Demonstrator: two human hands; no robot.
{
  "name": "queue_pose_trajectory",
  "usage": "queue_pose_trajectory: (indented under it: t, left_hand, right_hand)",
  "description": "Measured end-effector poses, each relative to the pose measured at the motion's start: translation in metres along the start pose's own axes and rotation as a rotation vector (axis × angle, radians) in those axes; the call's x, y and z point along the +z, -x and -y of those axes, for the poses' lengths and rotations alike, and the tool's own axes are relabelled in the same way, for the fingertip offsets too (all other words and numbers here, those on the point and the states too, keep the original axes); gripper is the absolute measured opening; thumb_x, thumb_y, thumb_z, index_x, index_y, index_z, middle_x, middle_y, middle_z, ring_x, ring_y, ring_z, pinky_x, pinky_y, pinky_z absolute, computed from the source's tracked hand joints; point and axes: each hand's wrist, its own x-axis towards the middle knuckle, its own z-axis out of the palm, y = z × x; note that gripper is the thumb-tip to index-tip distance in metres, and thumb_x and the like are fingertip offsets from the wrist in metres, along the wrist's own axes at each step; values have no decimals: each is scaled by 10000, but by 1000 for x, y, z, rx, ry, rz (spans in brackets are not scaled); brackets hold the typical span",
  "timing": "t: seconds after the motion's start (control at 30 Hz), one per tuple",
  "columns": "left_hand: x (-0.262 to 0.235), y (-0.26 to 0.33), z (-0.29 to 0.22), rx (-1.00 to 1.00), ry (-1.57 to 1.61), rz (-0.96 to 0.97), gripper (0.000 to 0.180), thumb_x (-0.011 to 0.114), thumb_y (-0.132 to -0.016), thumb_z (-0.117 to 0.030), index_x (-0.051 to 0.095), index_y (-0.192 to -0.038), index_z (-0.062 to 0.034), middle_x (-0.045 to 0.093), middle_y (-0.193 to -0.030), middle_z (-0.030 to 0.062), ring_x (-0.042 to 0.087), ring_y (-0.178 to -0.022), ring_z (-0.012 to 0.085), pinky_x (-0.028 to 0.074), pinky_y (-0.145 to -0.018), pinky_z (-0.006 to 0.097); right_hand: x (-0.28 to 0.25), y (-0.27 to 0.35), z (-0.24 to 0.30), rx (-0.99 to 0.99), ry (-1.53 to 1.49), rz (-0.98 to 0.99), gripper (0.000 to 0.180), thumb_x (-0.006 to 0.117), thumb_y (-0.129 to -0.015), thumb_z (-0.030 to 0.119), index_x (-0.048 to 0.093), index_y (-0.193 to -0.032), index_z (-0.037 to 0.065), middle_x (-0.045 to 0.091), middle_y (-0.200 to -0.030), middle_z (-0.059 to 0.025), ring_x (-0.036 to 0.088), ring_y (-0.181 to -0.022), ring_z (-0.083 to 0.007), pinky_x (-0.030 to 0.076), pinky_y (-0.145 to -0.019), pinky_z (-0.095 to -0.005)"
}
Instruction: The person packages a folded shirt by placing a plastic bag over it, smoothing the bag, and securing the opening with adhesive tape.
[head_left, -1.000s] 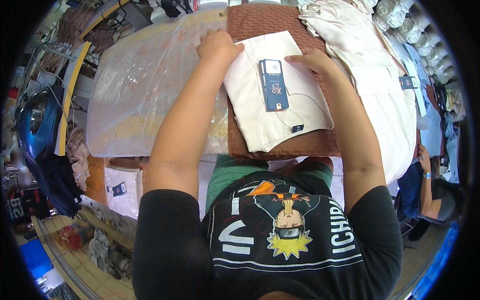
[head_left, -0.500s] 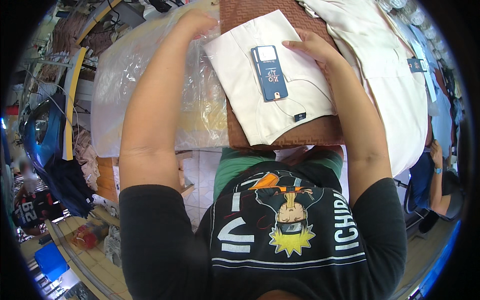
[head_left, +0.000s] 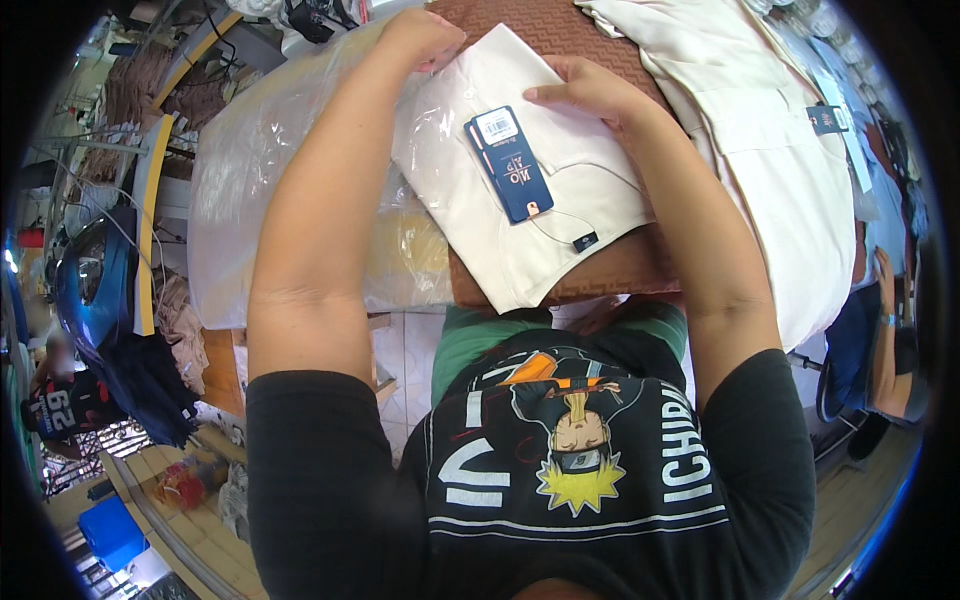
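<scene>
A folded cream shirt lies in front of me with its collar toward me. A dark blue hang tag rests on it, its string running to a small dark neck label. My right hand grips the shirt's far right side, thumb on top and fingers underneath. Clear plastic film spreads to the left, and the shirt's left part appears overlapped by it. At the film's far edge my left hand is closed in a pinch on the plastic.
Brown patterned cloth covers the table under the shirt. More cream garments with a dark tag lie at the right. A yellow-edged board stands left. Another person's arm shows at far right; another person sits far left.
My right hand has moved left with the shirt, whose left side now overlaps the plastic more. My left hand has shifted slightly right.
</scene>
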Motion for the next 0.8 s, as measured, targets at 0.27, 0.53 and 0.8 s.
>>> queue_pose_trajectory:
  t: [0.27,0.53,0.8]
  left_hand:
    - [14,26,-47,196,-258,-371,140,622,-728,-228,723,-805,-167,685,-752,59,666,-719,223,535,-686,356]
    - [31,70,-67,344,-362,-400,158,620,-781,-234,722,-886,-175,691,-846,96,663,-836,280,528,-765,401]
    - [24,59,-48,217,-442,-498,212,640,-798,-247,711,-977,-160,681,-952,128,640,-925,303,503,-813,400]
  right_hand:
    - [4,-5,10,-73,-1,72,384,688,-769,152,616,-1128,38,671,-967,-82,624,-845,-158,468,-799,-296]
    - [6,-10,13,-42,93,78,412,698,-747,145,614,-1138,48,673,-973,-100,630,-864,-174,470,-815,-313]
    - [10,-5,15,4,69,44,420,691,-742,148,616,-1146,62,673,-978,-106,632,-878,-191,477,-814,-318]
